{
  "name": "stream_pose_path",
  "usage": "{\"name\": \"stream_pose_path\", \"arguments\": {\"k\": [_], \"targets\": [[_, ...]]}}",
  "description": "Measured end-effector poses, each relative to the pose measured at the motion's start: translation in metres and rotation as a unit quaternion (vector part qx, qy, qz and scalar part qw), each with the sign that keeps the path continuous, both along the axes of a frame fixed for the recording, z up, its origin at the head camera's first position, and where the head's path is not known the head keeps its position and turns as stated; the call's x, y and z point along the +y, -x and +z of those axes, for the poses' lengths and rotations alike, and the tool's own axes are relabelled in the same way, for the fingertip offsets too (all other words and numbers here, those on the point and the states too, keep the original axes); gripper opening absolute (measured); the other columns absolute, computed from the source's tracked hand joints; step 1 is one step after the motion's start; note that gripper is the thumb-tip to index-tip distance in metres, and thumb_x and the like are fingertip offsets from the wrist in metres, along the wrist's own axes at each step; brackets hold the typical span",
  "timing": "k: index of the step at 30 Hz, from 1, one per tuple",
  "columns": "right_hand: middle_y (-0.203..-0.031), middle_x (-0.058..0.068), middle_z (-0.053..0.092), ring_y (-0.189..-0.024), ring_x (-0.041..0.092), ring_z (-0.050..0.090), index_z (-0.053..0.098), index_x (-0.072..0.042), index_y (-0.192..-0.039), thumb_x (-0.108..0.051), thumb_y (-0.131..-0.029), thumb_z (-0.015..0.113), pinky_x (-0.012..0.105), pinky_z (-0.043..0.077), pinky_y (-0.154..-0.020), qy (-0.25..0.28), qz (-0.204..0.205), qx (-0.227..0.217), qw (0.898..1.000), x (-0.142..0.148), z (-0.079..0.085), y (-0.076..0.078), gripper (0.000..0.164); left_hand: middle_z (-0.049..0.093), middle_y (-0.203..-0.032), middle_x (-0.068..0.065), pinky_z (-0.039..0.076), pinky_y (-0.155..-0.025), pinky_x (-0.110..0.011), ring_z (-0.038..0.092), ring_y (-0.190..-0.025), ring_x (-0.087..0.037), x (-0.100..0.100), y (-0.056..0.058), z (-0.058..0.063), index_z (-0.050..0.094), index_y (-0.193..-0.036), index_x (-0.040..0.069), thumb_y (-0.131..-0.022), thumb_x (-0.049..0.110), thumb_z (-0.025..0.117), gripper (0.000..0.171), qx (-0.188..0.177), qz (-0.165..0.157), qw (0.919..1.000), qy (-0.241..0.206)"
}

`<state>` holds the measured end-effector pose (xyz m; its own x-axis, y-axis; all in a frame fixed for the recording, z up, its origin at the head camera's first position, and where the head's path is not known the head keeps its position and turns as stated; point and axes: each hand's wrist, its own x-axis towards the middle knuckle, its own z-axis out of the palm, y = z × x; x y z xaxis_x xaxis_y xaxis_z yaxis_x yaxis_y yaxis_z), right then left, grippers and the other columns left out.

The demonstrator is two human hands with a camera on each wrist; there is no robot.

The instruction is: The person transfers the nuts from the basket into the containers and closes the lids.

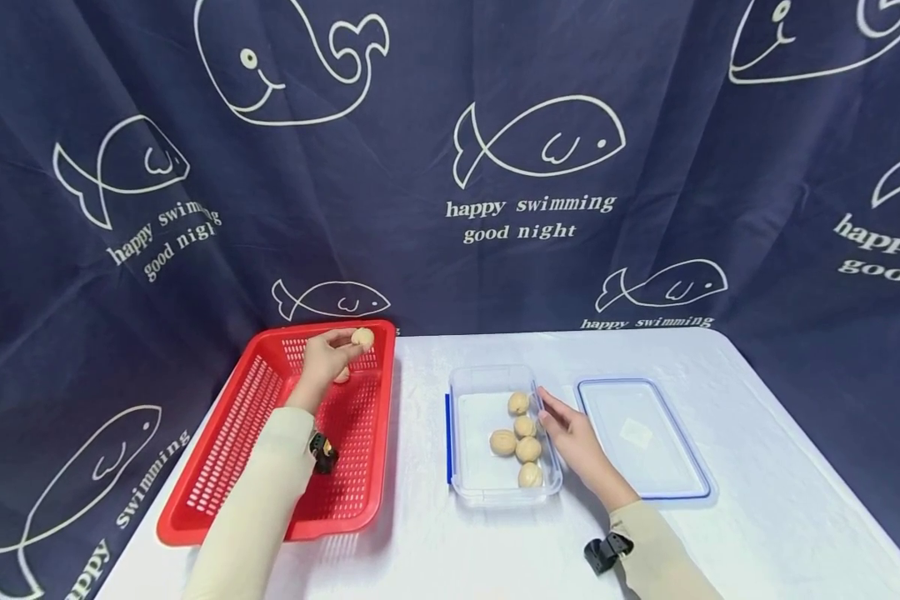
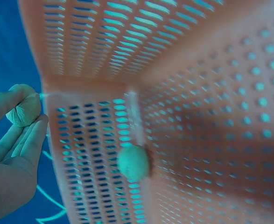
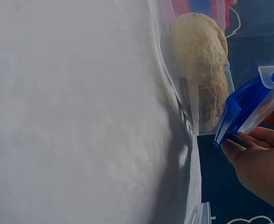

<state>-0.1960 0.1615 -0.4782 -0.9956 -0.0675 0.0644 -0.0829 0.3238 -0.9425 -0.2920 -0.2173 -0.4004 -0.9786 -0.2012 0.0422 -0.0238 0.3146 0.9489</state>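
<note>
Above the far right corner of a red perforated basket [image 1: 330, 507], my left hand [image 1: 322, 364] pinches a walnut [image 1: 362, 337] between thumb and fingers. The left wrist view shows this walnut [image 2: 24, 111] beside the basket's end wall. Another walnut [image 1: 342, 376] lies in the basket below the hand. My right hand [image 1: 583, 450] holds the right side of a clear plastic box [image 1: 474, 479]. In the right wrist view, its fingers are at the blue side latch [image 3: 245, 103]. Several walnuts [image 1: 527, 450] lie inside the box, mostly along its right side.
To the right of the box, a clear lid with a blue seal [image 1: 648, 454] lies flat on the white-covered table [image 1: 423, 467]. Behind the table hangs a dark blue curtain [image 1: 412, 167] with white fish drawings. Another blue latch [image 1: 448, 442] sticks out on the box's left side.
</note>
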Motion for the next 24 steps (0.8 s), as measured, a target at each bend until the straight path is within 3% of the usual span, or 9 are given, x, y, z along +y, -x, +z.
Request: {"name": "stream_pose_path", "arguments": {"k": [4, 8, 12, 18, 24], "targets": [[-0.148, 0.018, 0.037, -0.135, 0.033, 0.038, 0.039, -0.003, -0.145, -0.010, -0.100, 0.049, 0.033, 0.032, -0.108, 0.003, 0.001, -0.002, 1.000, 0.000, 0.001, 0.000, 0.046, 0.063, -0.119, -0.025, 0.049, -0.068, -0.011, 0.066, -0.094, -0.015, 0.008, -0.005, 0.011, 0.061, -0.123, -0.005, -0.081, 0.003, 0.074, 0.044, 0.014, -0.004, 0.9997, -0.021], [-0.149, 0.017, 0.036, -0.136, 0.032, 0.036, 0.038, -0.004, -0.145, -0.011, -0.101, 0.048, 0.032, 0.031, -0.109, 0.010, 0.003, -0.007, 1.000, 0.000, 0.002, -0.001, 0.046, 0.061, -0.122, -0.025, 0.050, -0.066, -0.010, 0.063, -0.109, -0.024, 0.021, -0.014, 0.024, 0.060, -0.124, -0.005, -0.081, -0.001, 0.072, 0.045, 0.014, -0.016, 0.9982, -0.056], [-0.150, 0.016, 0.035, -0.137, 0.032, 0.036, 0.038, -0.004, -0.145, -0.012, -0.101, 0.048, 0.032, 0.030, -0.109, 0.009, 0.004, -0.010, 1.000, 0.000, 0.002, -0.002, 0.046, 0.061, -0.122, -0.026, 0.053, -0.073, -0.014, 0.065, -0.106, -0.022, 0.036, -0.025, 0.035, 0.059, -0.124, -0.006, -0.081, -0.005, 0.071, 0.045, 0.020, -0.026, 0.9960, -0.083], [-0.149, 0.017, 0.037, -0.136, 0.032, 0.037, 0.039, -0.003, -0.144, -0.010, -0.100, 0.049, 0.033, 0.031, -0.109, 0.004, 0.002, -0.002, 1.000, 0.000, 0.000, -0.001, 0.046, 0.062, -0.119, -0.026, 0.054, -0.078, -0.018, 0.067, -0.092, -0.010, 0.057, -0.038, 0.049, 0.061, -0.121, -0.007, -0.078, -0.008, 0.073, 0.045, 0.040, -0.040, 0.9916, -0.117], [-0.148, 0.017, 0.037, -0.135, 0.033, 0.037, 0.040, -0.002, -0.144, -0.011, -0.100, 0.050, 0.034, 0.031, -0.109, 0.002, 0.000, 0.002, 1.000, 0.000, 0.001, 0.000, 0.046, 0.066, -0.117, -0.019, 0.054, -0.083, -0.021, 0.067, -0.099, -0.014, 0.079, -0.055, 0.061, 0.064, -0.121, -0.002, -0.078, -0.003, 0.076, 0.044, 0.040, -0.058, 0.9898, -0.124]]}}
